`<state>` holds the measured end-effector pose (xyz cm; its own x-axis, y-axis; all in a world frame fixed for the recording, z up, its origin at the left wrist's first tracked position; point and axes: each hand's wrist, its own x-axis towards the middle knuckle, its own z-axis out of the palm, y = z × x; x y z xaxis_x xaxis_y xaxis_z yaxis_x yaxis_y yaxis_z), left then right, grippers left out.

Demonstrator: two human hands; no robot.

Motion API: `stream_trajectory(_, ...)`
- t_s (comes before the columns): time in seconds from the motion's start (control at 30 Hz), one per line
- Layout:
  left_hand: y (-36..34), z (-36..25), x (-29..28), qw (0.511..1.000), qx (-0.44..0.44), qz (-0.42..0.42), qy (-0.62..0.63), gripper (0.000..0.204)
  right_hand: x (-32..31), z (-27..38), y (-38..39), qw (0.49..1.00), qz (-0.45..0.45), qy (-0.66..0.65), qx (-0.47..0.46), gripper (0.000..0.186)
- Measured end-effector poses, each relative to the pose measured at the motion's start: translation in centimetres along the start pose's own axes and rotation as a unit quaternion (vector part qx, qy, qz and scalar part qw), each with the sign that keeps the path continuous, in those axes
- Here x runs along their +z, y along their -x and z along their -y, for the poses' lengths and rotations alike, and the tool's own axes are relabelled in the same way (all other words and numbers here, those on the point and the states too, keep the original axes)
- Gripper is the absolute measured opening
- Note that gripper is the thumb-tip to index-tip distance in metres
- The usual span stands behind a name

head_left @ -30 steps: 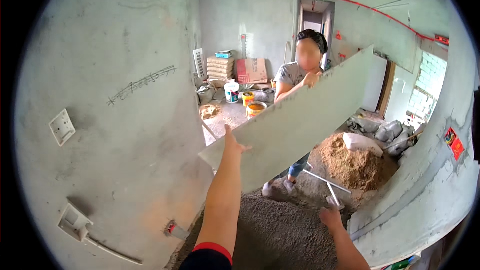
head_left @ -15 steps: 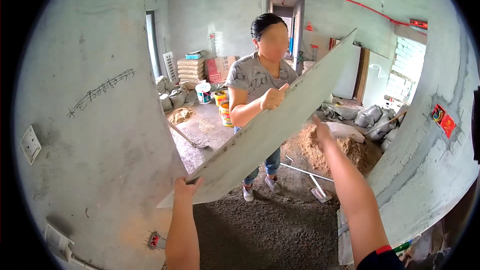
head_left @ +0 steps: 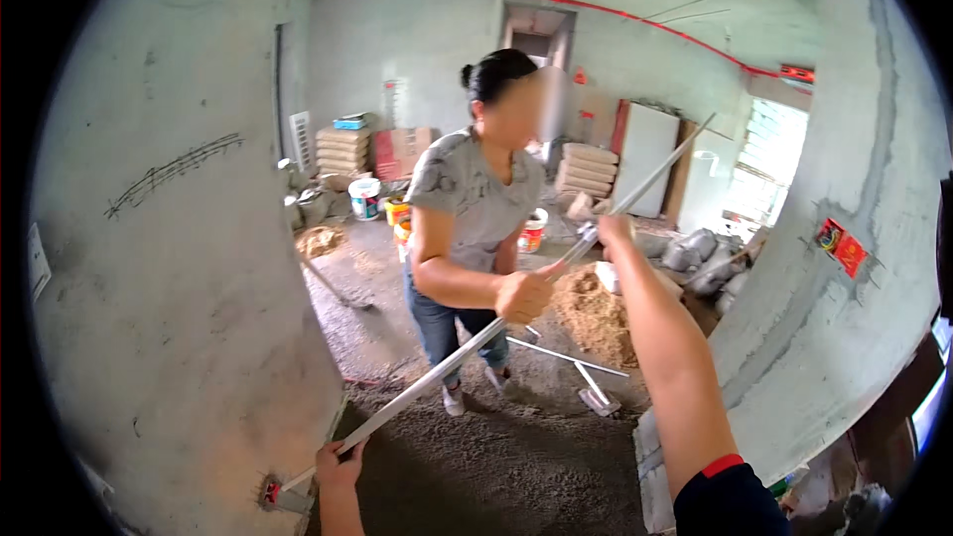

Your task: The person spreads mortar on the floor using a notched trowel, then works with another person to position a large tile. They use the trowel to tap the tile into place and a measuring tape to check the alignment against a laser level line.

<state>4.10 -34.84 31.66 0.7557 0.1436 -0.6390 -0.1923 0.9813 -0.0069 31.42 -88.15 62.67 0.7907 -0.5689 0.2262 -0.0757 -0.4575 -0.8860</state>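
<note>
A pale board (head_left: 437,372) crosses the view diagonally, now appearing as a long, narrow strip, apparently nearly edge-on. My left hand (head_left: 340,462) is closed on its lower end beside the left wall (head_left: 179,318). My right hand (head_left: 613,236) grips it higher up at the right. Between my hands, a co-worker (head_left: 457,199) in a grey T-shirt and jeans stands facing across the board, with a hand (head_left: 523,293) wrapped round it.
The right wall (head_left: 784,367) has a red electrical box (head_left: 842,246). Beyond are a sand pile (head_left: 581,313), sacks (head_left: 695,253), buckets (head_left: 364,201) and stacked bags (head_left: 340,153). Loose bars (head_left: 566,355), a trowel (head_left: 599,399) and a shovel (head_left: 352,300) lie on the rough floor (head_left: 457,476).
The board has turned from showing its broad face to a thin strip. My left hand has moved down and left, my right hand up. The co-worker's hand has moved lower.
</note>
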Motion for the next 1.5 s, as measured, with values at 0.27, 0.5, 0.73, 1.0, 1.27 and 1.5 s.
stream_trajectory(0.27, 2.3, -1.4, -1.1, 0.994, 0.069, -0.087, -0.025, 0.04, -3.0, 2.9, 6.6, 0.996, 0.011, -0.004, 0.09, 0.041)
stream_trajectory(0.5, 3.0, -2.2, -4.8, 0.988, 0.047, -0.143, -0.027, 0.033, -5.3, 2.5, 5.4, 0.983, 0.029, -0.086, 0.158, 0.02)
stream_trajectory(0.73, 3.2, -1.2, -10.7, 0.983, 0.024, -0.178, 0.027, 0.022, -6.8, -3.1, 6.4, 0.981, 0.032, -0.105, 0.162, 0.028)
stream_trajectory(1.0, 1.8, 0.2, -17.7, 0.979, -0.006, -0.201, 0.024, 0.021, -8.9, -5.1, 11.5, 0.953, 0.014, -0.192, 0.236, 0.036)
stream_trajectory(1.27, 2.0, 0.9, -22.8, 0.834, 0.032, -0.176, -0.522, 0.042, -11.9, -11.9, 14.1, 0.92, 0.034, -0.236, 0.31, 0.03)
stream_trajectory(1.5, 7.4, 2.3, -20.5, 0.837, 0.015, -0.218, -0.502, 0.042, -14.1, -19.3, 17.1, 0.841, 0.056, -0.352, 0.407, 0.034)
